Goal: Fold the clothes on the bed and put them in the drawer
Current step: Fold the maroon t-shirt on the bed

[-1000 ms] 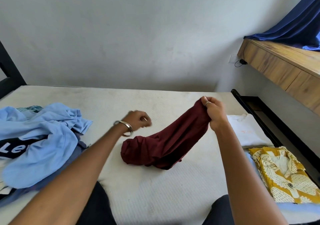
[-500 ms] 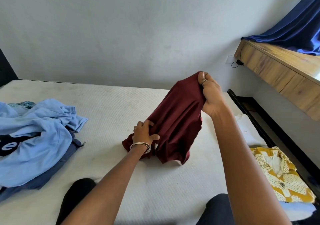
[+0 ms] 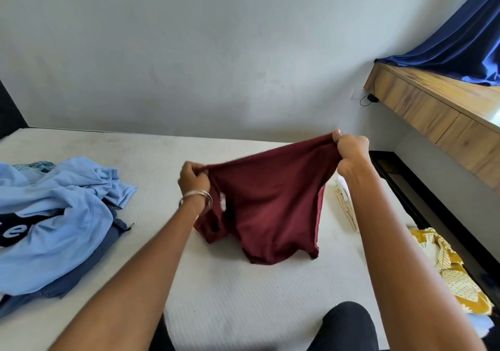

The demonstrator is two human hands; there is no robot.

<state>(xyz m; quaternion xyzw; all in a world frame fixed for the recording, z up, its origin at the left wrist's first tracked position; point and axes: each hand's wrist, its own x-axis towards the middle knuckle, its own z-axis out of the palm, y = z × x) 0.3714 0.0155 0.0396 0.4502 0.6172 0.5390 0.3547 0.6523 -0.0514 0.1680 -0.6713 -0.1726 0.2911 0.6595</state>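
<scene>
Left hand (image 3: 193, 179) has come up off the mattress to pinch the maroon garment (image 3: 270, 204); right hand (image 3: 351, 152) grips the opposite corner. Now stretched between them above bed (image 3: 243, 296) centre, hem brushing it. Likely ready for folding.

Both arms extended, left hand (image 3: 193, 177) and right hand (image 3: 351, 152) fisted, pinching.

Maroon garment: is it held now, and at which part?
Yes. The left hand and right hand each pinch the upper edge of the maroon garment, at opposite ends.
</scene>
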